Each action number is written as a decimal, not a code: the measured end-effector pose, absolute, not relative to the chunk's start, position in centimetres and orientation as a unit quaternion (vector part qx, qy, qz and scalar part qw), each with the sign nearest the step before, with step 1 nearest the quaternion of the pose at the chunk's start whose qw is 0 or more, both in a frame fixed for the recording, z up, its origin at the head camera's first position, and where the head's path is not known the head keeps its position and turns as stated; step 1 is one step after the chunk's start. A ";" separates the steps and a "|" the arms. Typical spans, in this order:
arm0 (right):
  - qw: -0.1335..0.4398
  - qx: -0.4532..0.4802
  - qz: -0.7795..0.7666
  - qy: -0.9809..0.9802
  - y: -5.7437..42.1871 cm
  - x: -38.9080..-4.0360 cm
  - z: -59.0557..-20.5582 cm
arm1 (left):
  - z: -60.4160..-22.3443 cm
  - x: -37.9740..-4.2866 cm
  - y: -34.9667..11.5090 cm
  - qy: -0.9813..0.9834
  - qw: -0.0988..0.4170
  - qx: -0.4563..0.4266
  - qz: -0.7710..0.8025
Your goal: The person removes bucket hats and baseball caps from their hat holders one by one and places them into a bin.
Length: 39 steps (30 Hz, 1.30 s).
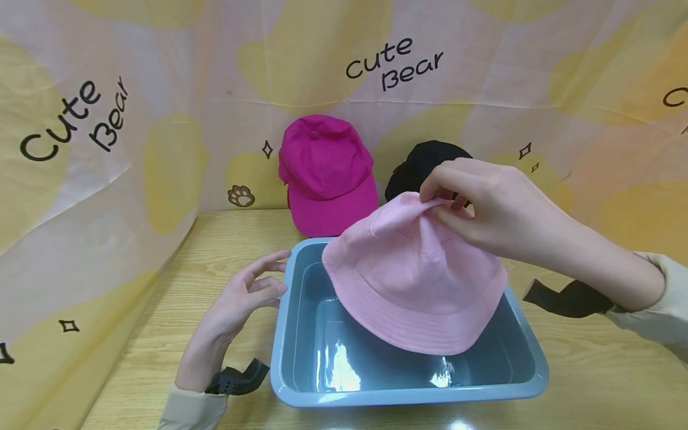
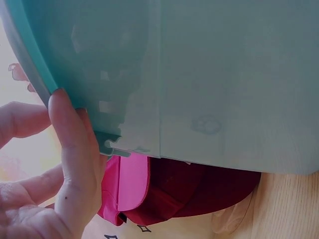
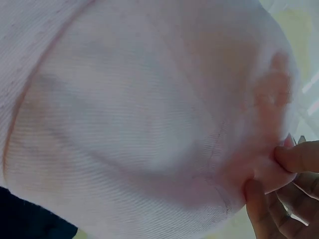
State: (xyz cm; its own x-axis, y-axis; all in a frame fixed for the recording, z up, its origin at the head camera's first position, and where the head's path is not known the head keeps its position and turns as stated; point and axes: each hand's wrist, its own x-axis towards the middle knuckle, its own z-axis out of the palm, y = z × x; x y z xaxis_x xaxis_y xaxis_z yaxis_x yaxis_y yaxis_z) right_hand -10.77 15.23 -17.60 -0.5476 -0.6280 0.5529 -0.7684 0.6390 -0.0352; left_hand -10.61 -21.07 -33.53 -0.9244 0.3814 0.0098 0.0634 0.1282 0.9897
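My right hand [image 1: 497, 203] pinches a pink bucket hat [image 1: 392, 280] by the top of its crown, where the cloth bunches up. The hat hangs with its brim down over a blue plastic basin [image 1: 411, 396] and overlaps its far and right sides in the head view. In the right wrist view, thumb and fingers [image 3: 259, 209] nip a fold of the thin crown. My left hand [image 1: 244, 298] is at the basin's left side, fingers loosely bent, fingertips touching the outside just at the rim. The left wrist view shows those fingers [image 2: 70, 129] against the basin's outer wall [image 2: 219, 74].
A magenta baseball cap [image 1: 328, 161] stands behind the basin against the cloth backdrop [image 1: 231, 71]. To its right is a black cap [image 1: 414, 170], partly hidden by my right hand and the bucket hat. Everything stands on a light wood table [image 1: 231, 239].
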 end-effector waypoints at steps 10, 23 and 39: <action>0.232 0.446 0.114 -0.857 14.4 -9.1 -18.6 | -33.6 -10.6 -21.0 0.741 0.122 0.153 0.643; 0.201 0.504 0.118 -0.831 13.7 -7.6 -19.8 | -33.7 -10.9 -21.1 0.735 0.124 0.156 0.647; 0.186 0.546 0.139 -0.805 13.6 -6.6 -20.1 | -33.7 -10.9 -21.1 0.735 0.125 0.154 0.649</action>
